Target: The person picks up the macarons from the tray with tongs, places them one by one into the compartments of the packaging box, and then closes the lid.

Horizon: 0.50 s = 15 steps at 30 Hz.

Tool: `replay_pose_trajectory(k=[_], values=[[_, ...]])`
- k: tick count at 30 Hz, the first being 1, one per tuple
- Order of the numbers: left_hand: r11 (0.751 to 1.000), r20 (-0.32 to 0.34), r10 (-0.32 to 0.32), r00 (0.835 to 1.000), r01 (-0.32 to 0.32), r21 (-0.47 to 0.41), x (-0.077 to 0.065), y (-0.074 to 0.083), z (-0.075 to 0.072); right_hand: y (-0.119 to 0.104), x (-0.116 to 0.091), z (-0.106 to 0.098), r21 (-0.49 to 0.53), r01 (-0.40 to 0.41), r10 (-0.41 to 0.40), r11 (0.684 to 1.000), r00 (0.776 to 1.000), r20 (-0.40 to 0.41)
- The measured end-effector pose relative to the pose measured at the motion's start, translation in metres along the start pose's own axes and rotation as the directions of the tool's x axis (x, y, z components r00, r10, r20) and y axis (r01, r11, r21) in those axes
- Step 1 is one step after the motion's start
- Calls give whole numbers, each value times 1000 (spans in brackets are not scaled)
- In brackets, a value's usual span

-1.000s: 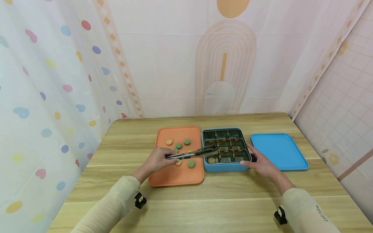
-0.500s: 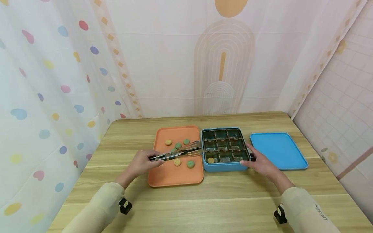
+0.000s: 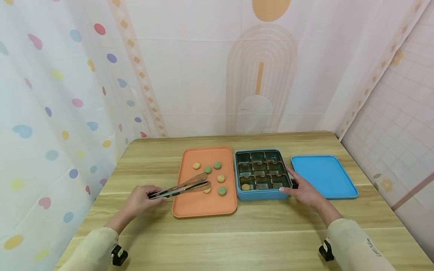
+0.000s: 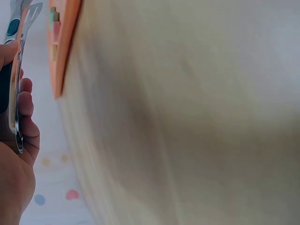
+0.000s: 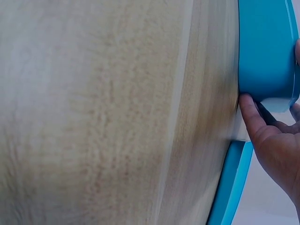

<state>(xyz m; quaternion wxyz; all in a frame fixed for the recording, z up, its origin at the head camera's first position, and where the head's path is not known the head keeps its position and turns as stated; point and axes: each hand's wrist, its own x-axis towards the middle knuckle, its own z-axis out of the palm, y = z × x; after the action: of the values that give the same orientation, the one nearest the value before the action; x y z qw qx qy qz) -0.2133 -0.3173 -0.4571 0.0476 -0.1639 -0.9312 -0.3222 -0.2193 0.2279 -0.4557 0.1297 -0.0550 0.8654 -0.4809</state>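
My left hand (image 3: 140, 201) grips metal tongs (image 3: 181, 189) with dark handles. The tongs' two ends stand apart over the left part of an orange tray (image 3: 190, 209). On that tray lie several small round cookies, among them a green cookie (image 3: 222, 191) and a yellow cookie (image 3: 221, 178); the tongs partly hide another yellow one. My right hand (image 3: 303, 191) holds the front right corner of a blue box (image 3: 261, 195), thumb in front and fingers along the side. The box bears a dark insert with several compartments; a yellow cookie (image 3: 245, 187) sits in the front left one.
A flat blue lid (image 3: 323, 177) lies on the wooden table (image 3: 237, 241) right of the box, behind my right hand. The tray stands close beside the box's left side. A patterned curtain (image 3: 190, 75) hangs behind the table and along its left.
My left hand has drawn the tongs leftward from over the box to the left part of the tray. The right hand stays at the box's corner, and the box has not moved.
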Motion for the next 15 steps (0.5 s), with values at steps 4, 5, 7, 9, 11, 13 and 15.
replay_pose_trajectory(k=[4,5,7,9,11,13,15], values=[[999,13,-41,999,42,-10,-7,-7,1,1,0,0,5,-3,3,1000,1000,2],[999,20,-47,999,48,-8,-7,-8,1,2,0,0,5,-3,3,1000,1000,2],[998,27,-55,998,55,-9,-9,-9,3,3,-1,0,9,-2,2,1000,1000,2],[998,32,-56,998,56,-3,-9,-9,5,3,-1,0,17,1,-1,1000,1000,2],[999,35,-51,998,51,3,-10,-10,7,3,-1,0,19,6,-6,1000,1000,0],[999,37,-51,998,51,7,-11,-11,9,3,-1,0,22,9,-9,1000,1000,0],[999,40,-53,998,53,9,-11,-12,11,2,-1,0,19,6,-6,1000,1000,0]])
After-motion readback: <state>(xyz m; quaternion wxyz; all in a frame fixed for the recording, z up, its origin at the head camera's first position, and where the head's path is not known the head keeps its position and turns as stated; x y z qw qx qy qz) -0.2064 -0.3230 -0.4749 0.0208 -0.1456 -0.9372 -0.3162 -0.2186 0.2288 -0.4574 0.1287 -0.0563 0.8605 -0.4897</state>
